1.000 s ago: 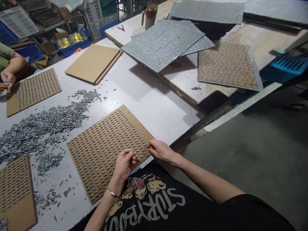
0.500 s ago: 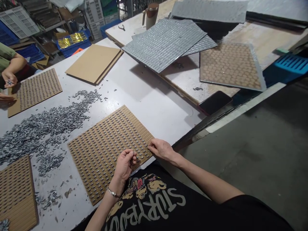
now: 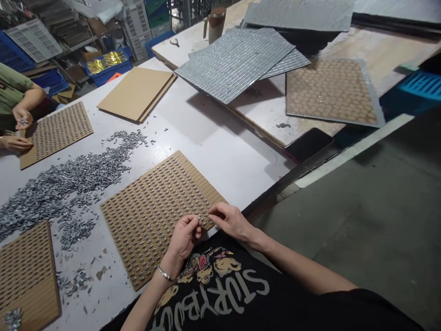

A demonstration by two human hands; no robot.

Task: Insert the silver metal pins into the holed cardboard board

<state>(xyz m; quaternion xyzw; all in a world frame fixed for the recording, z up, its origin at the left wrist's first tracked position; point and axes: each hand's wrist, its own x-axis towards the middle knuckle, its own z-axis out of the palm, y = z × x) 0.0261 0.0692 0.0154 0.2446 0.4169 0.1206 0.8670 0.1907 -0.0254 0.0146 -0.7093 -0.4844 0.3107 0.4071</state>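
A brown slotted board lies on the white table in front of me, its slots filled with small silver pieces. My left hand hovers over the board's near edge, fingers curled around what looks like a few silver pieces. My right hand rests at the board's near right corner, fingertips pinched on the board surface close to the left hand. A large heap of loose silver pieces spreads to the left of the board.
Another person's hands work at a second slotted board at far left. A third board sits at bottom left. Plain cardboard sheets, silver panels, a honeycomb panel, a dark phone and a mug lie beyond.
My right hand has shifted slightly left along the board's near edge toward my left hand. The view has drifted a little; the other person's hands have moved.
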